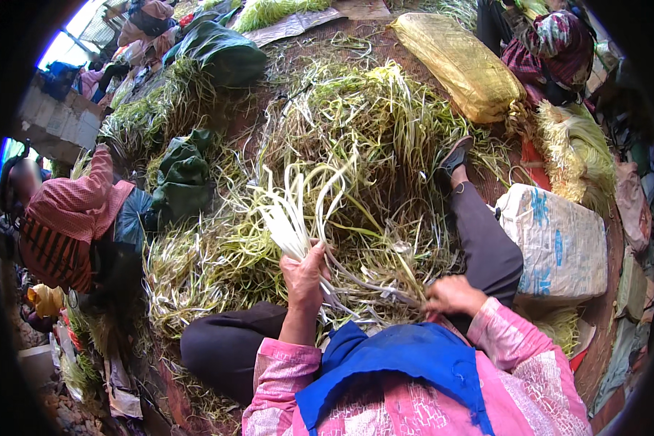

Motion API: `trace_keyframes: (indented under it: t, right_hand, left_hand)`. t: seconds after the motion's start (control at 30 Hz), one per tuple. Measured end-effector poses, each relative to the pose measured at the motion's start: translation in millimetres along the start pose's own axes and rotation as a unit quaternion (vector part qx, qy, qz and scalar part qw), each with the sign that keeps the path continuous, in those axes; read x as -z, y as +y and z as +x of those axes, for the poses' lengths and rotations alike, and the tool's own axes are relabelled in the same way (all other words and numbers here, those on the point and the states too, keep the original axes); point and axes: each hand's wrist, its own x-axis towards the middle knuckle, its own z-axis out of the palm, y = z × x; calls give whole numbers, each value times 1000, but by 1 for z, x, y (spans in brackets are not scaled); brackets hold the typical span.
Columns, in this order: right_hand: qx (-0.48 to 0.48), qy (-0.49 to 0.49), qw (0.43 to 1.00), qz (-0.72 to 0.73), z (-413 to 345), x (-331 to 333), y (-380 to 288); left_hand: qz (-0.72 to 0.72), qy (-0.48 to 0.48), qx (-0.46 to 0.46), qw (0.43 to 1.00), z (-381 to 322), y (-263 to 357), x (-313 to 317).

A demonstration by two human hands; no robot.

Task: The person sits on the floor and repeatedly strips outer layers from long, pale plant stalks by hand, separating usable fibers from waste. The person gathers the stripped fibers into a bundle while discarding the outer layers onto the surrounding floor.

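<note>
A small bunch of pale, blanched leafy stalks (286,226), which look like chives or garlic leaves, is gripped in my left hand (303,272). Its white ends fan upward, and several long strands curl over at the top. From that bunch a limp greyish strand (373,286) runs to my right hand (455,296), whose curled fingers appear to pinch its end near my right thigh. The fingertips are slightly blurred. Below and beyond both hands spreads a heap of loose green and dry leaves (218,267).
A larger leaf pile (359,114) rises ahead. At right are a white wrapped block (556,242), a yellow woven sack (458,65) and a stacked bundle of pale stalks (572,152). A person in a pink checked top (76,201) sits at left, beside dark green cloth (182,180).
</note>
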Motion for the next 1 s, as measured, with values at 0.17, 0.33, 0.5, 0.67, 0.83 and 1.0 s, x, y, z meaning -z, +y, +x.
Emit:
trace_keyframes:
  t: [0.17,0.33,0.5,0.67,0.83,1.0]
  right_hand:
    - [204,312,877,304,47,47,-36]
    - [231,31,666,709,84,59,-82]
    - [196,27,627,754,83,60,-89]
    - [225,86,679,694,84,66,-90]
    - [225,165,752,598,87,69,-92]
    - [253,165,738,604,87,67,-95]
  left_hand:
    - [11,-51,28,998,-10,2,-7]
    - [-23,-105,106,988,-17,5,-8]
    - [-42,-119,150,980,-20,5,-8]
    - [47,-52,60,996,-21,13,-12]
    - [126,-63,40,989,-19,15,-14]
    - [115,-48,6,992,-20,4,-14]
